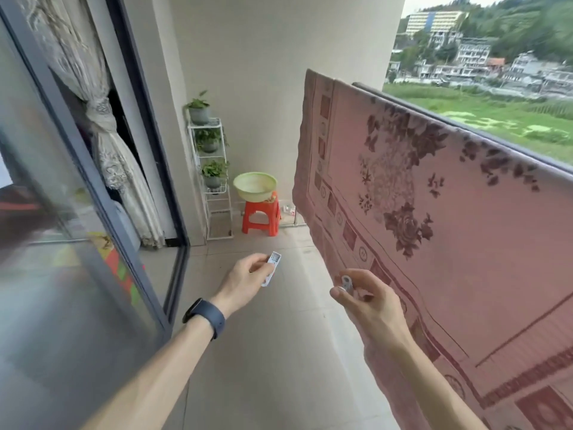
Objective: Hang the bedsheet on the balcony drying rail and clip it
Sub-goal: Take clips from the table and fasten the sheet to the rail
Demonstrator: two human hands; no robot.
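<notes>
A pink bedsheet point(434, 212) with dark floral print hangs draped over the balcony rail point(403, 103) on the right. My left hand point(248, 283) is out over the floor and pinches a white clothes clip point(272, 267). My right hand point(369, 302) is just in front of the sheet's lower part and grips another pale clip point(345, 282) between thumb and fingers. Neither clip touches the sheet or the rail. No clip shows on the rail's visible stretch.
A glass sliding door point(77, 243) with a curtain runs along the left. At the far wall stand a white plant rack point(214, 181) with potted plants and an orange stool point(262, 217) bearing a green basin point(255, 186). Tiled floor lies between.
</notes>
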